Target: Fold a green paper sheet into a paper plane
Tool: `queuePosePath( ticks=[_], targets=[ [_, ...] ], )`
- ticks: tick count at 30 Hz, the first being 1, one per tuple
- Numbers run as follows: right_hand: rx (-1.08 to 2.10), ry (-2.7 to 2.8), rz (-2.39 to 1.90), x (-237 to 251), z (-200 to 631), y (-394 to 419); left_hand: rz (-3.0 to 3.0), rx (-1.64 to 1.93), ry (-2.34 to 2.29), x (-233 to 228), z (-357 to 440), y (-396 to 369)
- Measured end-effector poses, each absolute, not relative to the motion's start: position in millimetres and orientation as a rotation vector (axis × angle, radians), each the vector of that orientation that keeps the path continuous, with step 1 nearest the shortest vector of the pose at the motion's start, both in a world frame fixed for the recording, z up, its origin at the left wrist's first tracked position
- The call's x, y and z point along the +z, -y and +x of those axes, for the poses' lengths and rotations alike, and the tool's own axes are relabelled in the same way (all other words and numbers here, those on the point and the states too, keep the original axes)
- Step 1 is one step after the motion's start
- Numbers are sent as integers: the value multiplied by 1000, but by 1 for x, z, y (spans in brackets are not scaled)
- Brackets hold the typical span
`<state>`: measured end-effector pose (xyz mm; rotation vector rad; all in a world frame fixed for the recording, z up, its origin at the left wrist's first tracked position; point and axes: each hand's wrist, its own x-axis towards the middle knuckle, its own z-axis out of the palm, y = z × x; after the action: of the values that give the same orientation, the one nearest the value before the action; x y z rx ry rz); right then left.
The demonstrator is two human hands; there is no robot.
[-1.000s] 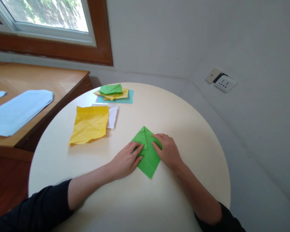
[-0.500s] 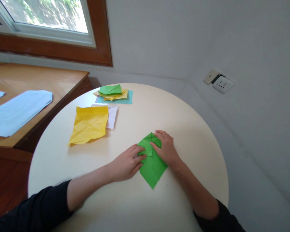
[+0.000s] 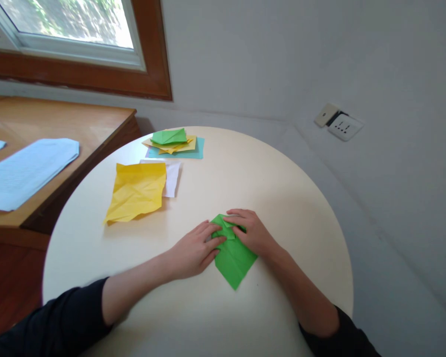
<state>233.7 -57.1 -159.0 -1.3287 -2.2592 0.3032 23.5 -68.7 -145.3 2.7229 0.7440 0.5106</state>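
Note:
A sheet of green origami paper (image 3: 235, 265) lies on the table in front of me, partly folded, one corner pointing towards me. My left hand (image 3: 198, 250) holds its left edge, fingertips pressed on a small folded flap. At the upper right, my right hand (image 3: 254, 232) grips the paper with thumb and fingers closed round the far corner, which is bent down towards me. The fingers hide part of that fold.
Left of the green sheet lie a creased yellow paper (image 3: 137, 191) and a white paper (image 3: 172, 179) partly under it. Behind them is a pile of folded papers with a green folded piece (image 3: 169, 136) on top. A wooden desk (image 3: 96, 116) stands beside the round white table (image 3: 282, 198).
My right hand has brought the green paper's far corner down towards me, so the sheet looks shorter at the top. My left hand stays in place on its left edge.

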Motion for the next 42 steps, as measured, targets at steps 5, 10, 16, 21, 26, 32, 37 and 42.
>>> queuePosePath(
  ticks=[5,10,16,21,26,32,37,42],
  targets=[
    [370,2317,-1343,-154,237,58,2735,496,-764,-147,23,69],
    [433,2351,-1356,-151,240,58,2748,505,-777,-148,23,69],
    [460,2348,-1349,-152,241,58,2743,513,-785,-148,23,69],
    [479,2335,-1338,-150,241,58,2729,508,-801,-149,24,70],
    [481,2334,-1324,-149,241,59,2777,480,-862,-153,28,73],
    [463,2310,-1305,-152,243,59,2815,445,-882,-155,29,73],
    [428,2220,-1290,-148,239,59,2790,475,-891,-156,30,74],
    [345,2207,-1322,-143,230,59,2801,449,-902,-154,30,74]
  ],
)
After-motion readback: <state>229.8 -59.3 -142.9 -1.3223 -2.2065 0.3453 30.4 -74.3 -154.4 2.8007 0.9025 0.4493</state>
